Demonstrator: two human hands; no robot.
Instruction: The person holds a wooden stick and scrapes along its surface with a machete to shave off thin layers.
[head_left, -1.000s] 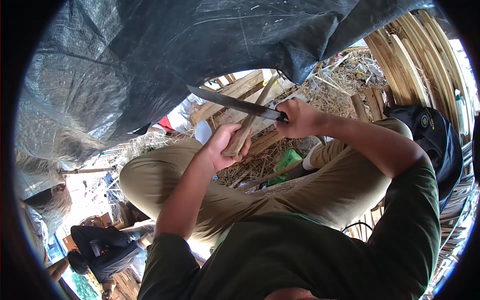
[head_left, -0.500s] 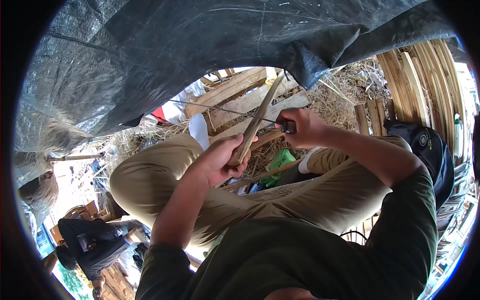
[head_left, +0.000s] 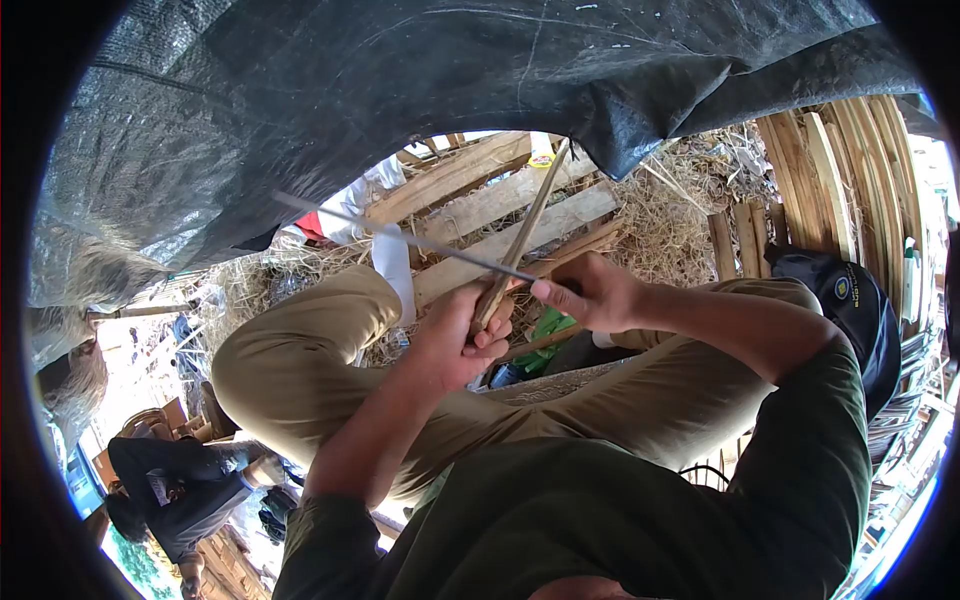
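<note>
A long wooden stick (head_left: 528, 222) slants up and away from my left hand (head_left: 462, 335), whose fingers are wrapped round its lower end. My right hand (head_left: 592, 292) is closed on the handle of a long knife (head_left: 415, 239); the handle itself is hidden by the fingers. The thin blade points up and to the left, crosses the stick just above my left hand, and is slightly blurred near its tip. Both hands are close together above my crossed legs.
A dark tarp (head_left: 330, 90) hangs low across the top. Wooden planks (head_left: 482, 208) and straw (head_left: 665, 225) lie beyond my hands. Stacked boards (head_left: 850, 180) and a black bag (head_left: 845, 300) are at the right. Another person (head_left: 180, 495) sits at the lower left.
The knife has moved down along the stick towards my left hand, with my right hand lower. The blade's tilt has changed. The stick stands slightly steeper than a second ago.
</note>
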